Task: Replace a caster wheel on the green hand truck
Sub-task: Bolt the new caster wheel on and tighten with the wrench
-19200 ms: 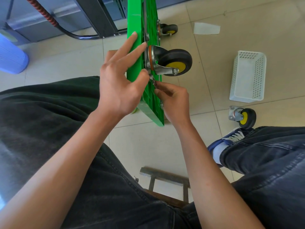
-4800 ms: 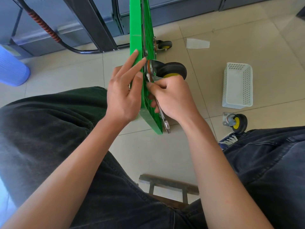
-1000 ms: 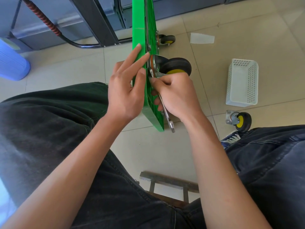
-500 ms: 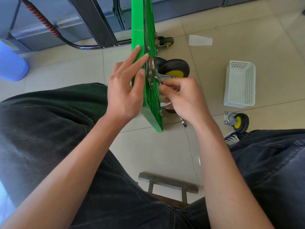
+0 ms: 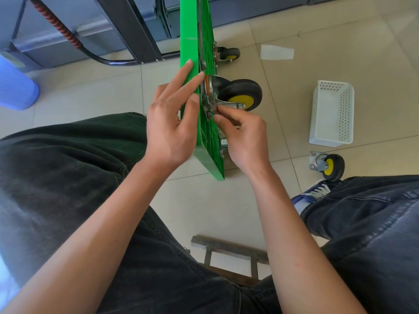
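Hand truck (image 5: 205,137) on edge on tiled floor (image 5: 226,207), between knees; left hand (image 5: 170,123) flat on deck, fingers straight; caster (image 5: 235,96) mounted on underside; right hand (image 5: 243,134) fingers pinch small fastener at plate

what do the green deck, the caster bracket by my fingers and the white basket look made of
Green deck: looks like moulded plastic, with a uniform bright colour and a ribbed grid underside.
Caster bracket: looks like plated steel, silvery with shiny highlights; its tyre appears to be matte black rubber on a yellow hub, likely plastic.
White basket: probably thin plastic, with perforated walls in an even matte white.
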{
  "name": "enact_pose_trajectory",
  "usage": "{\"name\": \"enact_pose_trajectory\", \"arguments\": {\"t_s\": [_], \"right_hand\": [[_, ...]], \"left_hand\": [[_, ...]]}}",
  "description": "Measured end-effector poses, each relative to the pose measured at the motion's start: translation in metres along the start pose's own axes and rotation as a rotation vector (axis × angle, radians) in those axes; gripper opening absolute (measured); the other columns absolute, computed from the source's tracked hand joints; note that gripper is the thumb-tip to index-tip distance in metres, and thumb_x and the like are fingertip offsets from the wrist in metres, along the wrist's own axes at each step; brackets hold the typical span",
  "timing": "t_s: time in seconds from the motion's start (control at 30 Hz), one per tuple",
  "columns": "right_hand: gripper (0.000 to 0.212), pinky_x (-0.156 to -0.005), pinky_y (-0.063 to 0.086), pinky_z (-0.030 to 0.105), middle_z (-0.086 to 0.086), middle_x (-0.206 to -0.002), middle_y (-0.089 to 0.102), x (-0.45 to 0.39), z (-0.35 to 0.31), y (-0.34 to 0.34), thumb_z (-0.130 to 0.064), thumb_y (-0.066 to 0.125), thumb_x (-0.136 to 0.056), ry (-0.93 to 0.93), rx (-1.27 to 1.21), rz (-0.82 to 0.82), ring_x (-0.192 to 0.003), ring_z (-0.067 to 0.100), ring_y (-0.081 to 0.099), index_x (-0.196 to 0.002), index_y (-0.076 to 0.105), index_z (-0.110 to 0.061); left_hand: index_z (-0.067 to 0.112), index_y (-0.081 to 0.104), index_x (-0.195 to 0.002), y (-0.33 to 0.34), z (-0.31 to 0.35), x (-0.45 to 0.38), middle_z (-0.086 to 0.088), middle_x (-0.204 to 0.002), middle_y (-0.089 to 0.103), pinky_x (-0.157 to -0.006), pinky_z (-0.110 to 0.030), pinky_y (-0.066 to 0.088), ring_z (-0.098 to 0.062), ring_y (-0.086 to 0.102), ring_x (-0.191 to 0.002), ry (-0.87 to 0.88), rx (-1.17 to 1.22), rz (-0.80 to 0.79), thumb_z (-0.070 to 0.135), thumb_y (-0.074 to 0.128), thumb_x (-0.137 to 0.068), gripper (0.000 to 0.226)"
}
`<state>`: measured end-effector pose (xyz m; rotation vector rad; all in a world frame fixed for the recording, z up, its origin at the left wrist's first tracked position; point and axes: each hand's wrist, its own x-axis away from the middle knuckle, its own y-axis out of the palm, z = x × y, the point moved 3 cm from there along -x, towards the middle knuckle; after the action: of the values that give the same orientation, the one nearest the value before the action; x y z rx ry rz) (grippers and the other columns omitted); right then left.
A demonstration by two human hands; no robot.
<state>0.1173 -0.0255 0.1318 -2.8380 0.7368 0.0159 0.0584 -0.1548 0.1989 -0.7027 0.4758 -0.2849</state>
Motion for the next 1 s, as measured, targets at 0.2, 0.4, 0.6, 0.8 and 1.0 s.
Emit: {"name": "enact_pose_trajectory", "arguments": {"t_s": [0.2,0.4,0.6,0.8,1.0], "right_hand": [[0.026,-0.091,0.059,0.033,-0.006,-0.112,0.077,0.002,0.002,0.008,-0.013,0.066,-0.098,0.021,-0.014,-0.008,-0.102,0.004,0.071,-0.122,0.075,-0.014],[0.026,-0.096,0.057,0.03,-0.008,-0.112,0.076,0.004,0.002,0.014,-0.011,0.067,-0.097,0.083,-0.074,0.02,-0.104,0.005,0.071,-0.122,0.075,-0.013],[0.02,-0.084,0.058,0.028,-0.017,-0.094,0.073,0.005,-0.006,0.013,-0.015,0.068,-0.097,0.049,-0.007,0.051,-0.091,0.005,0.071,-0.113,0.079,-0.013],[0.037,-0.048,0.045,0.031,-0.005,-0.053,0.062,0.002,-0.03,0.008,-0.025,0.066,-0.099,0.135,0.094,-0.017,-0.051,0.015,0.058,-0.064,0.071,-0.015],[0.037,-0.039,0.043,0.024,0.012,-0.06,0.066,-0.005,-0.042,-0.004,-0.024,0.064,-0.101,0.264,0.006,-0.147,-0.04,0.012,0.058,-0.074,0.072,0.0]], "left_hand": [[0.016,0.063,-0.137,0.0,0.0,0.001,-0.001,-0.152,0.049,-0.099,-0.014,0.039,-0.016,0.053,-0.125,0.005,-0.01,-0.001,0.017,0.043,-0.104,0.039],[0.016,0.063,-0.137,0.0,-0.001,0.0,-0.001,-0.152,0.049,-0.1,-0.015,0.039,-0.015,0.052,-0.127,0.004,0.0,0.0,0.017,0.043,-0.104,0.039],[0.016,0.063,-0.136,0.0,0.001,0.001,-0.001,-0.152,0.05,-0.099,-0.013,0.038,-0.013,0.051,-0.125,0.001,0.0,0.01,0.017,0.043,-0.103,0.039],[0.016,0.064,-0.136,0.0,0.001,0.001,-0.002,-0.152,0.05,-0.099,-0.01,0.035,-0.011,0.05,-0.125,0.001,0.006,0.016,0.015,0.043,-0.103,0.039],[0.017,0.064,-0.135,0.001,0.002,0.002,-0.001,-0.152,0.05,-0.098,-0.009,0.035,-0.008,0.048,-0.125,-0.014,0.019,0.022,0.016,0.042,-0.103,0.039]]}}
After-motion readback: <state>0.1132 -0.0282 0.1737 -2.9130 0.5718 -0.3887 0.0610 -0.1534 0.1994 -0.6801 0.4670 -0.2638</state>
